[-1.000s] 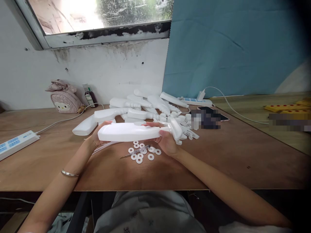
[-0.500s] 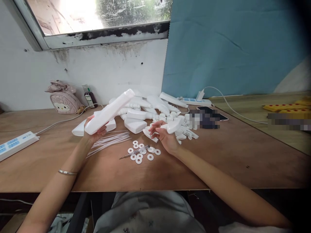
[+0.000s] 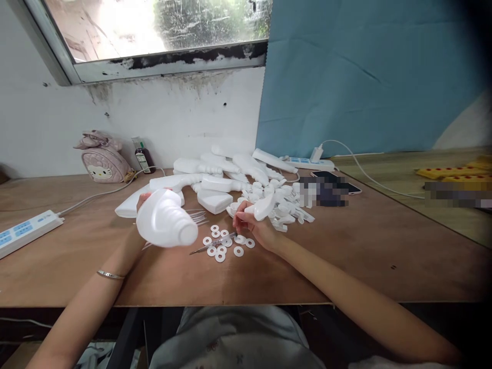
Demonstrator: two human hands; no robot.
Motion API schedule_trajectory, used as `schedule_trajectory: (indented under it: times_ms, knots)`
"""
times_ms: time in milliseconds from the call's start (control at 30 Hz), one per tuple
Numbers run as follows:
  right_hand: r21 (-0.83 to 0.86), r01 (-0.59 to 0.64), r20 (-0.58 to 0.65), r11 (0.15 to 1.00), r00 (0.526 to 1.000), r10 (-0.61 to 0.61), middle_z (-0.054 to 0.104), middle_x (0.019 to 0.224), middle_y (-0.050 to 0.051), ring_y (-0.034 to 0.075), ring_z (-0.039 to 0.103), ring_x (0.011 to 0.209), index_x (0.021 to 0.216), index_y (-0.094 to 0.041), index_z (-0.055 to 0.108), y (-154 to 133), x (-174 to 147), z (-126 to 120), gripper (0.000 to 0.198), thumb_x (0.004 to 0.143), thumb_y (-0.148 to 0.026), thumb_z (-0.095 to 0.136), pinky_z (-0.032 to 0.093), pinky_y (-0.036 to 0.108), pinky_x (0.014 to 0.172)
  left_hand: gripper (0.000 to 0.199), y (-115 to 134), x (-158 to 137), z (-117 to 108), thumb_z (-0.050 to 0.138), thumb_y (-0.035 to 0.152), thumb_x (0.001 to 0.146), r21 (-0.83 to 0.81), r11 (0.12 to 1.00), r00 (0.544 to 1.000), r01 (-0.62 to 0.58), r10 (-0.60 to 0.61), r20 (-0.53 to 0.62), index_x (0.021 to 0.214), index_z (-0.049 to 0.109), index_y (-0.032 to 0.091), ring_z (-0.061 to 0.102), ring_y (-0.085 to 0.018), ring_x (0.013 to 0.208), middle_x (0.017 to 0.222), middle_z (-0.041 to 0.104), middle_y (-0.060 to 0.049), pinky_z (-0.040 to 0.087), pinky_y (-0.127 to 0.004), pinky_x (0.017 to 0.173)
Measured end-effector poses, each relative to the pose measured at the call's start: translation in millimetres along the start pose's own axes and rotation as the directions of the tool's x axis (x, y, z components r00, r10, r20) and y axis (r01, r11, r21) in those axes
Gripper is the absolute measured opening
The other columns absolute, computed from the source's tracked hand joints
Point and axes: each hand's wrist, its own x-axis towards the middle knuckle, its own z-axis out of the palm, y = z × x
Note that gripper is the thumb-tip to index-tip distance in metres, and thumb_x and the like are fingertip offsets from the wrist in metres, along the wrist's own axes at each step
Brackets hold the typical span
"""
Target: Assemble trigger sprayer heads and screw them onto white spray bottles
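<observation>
A white plastic bottle [image 3: 159, 218] with a ridged neck is gripped by my left hand [image 3: 144, 199], which is mostly hidden behind it. The neck points toward me and to the right. My right hand [image 3: 258, 225] holds a smooth, rounded white plastic piece [image 3: 263, 207] against the palm. Its thumb and fingertips come together right at the dark end of a thin clear-handled screwdriver [image 3: 215, 243]; whether they touch it I cannot tell. The screwdriver lies across several flat white washers [image 3: 238, 251]. Thin white tubes [image 3: 199, 218] lie partly behind the bottle.
More white bottles [image 3: 215, 201] are heaped at the back, beside a pile of small white parts [image 3: 286, 212]. A phone [image 3: 353, 187] lies to the right. Power strips [image 3: 28, 231] with cables, a pink bag [image 3: 103, 163] and a dark bottle [image 3: 143, 158] stand around the table.
The held bottle has tipped, its neck swinging from up and away to down and toward me. My right hand's fingers have lowered to the screwdriver's end.
</observation>
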Motion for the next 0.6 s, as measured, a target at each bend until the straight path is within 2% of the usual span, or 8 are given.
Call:
schedule_trajectory:
  times_ms: [133, 367, 500, 600]
  knots:
    - [-0.002, -0.008, 0.003, 1.0, 1.0, 0.008, 0.06, 0.058, -0.002, 0.01, 0.051, 0.049, 0.063, -0.018, 0.05, 0.2, -0.5, 0.8, 0.02, 0.069, -0.031, 0.064, 0.038, 0.024, 0.05, 0.037, -2.2, -16.2, 7.8, 0.049, 0.047, 0.072, -0.065, 0.997, 0.999, 0.035, -0.032, 0.043, 0.094, 0.056, 0.018, 0.052, -0.014, 0.048, 0.059, 0.057, -0.002, 0.047, -0.025, 0.042]
    - [0.022, -0.001, 0.024, 1.0, 1.0, 0.0, 0.049, 0.048, -0.005, 0.009, 0.044, 0.046, 0.056, -0.019, 0.038, 4.5, 0.5, -0.3, 0.03, 0.071, -0.028, 0.063, 0.035, 0.022, 0.048, 0.03, 2.8, -15.8, 9.0, 0.048, 0.045, 0.074, -0.108, 0.989, 0.994, 0.098, -0.092, 0.057, 0.089, 0.055, 0.02, 0.052, -0.015, 0.047, 0.06, 0.057, -0.003, 0.047, -0.026, 0.042]
    - [0.02, -0.009, 0.044, 1.0, 0.999, 0.008, 0.046, 0.047, -0.006, 0.009, 0.043, 0.046, 0.056, -0.019, 0.038, 6.4, 0.6, -1.5, 0.031, 0.073, -0.029, 0.062, 0.035, 0.022, 0.048, 0.029, 5.8, -27.1, 16.0, 0.05, 0.044, 0.075, -0.086, 0.99, 0.994, 0.109, -0.11, -0.012, 0.092, 0.055, 0.021, 0.052, -0.015, 0.051, 0.061, 0.056, -0.002, 0.047, -0.025, 0.044]
    - [0.025, -0.017, 0.039, 1.0, 0.999, 0.016, 0.047, 0.047, -0.006, 0.008, 0.043, 0.046, 0.056, -0.019, 0.038, 6.2, 0.2, -1.4, 0.031, 0.073, -0.028, 0.062, 0.035, 0.022, 0.049, 0.035, 3.0, -28.4, 14.5, 0.051, 0.048, 0.072, -0.022, 0.997, 0.996, 0.071, -0.07, 0.047, 0.094, 0.054, 0.021, 0.051, -0.015, 0.049, 0.059, 0.055, -0.001, 0.046, -0.025, 0.042]
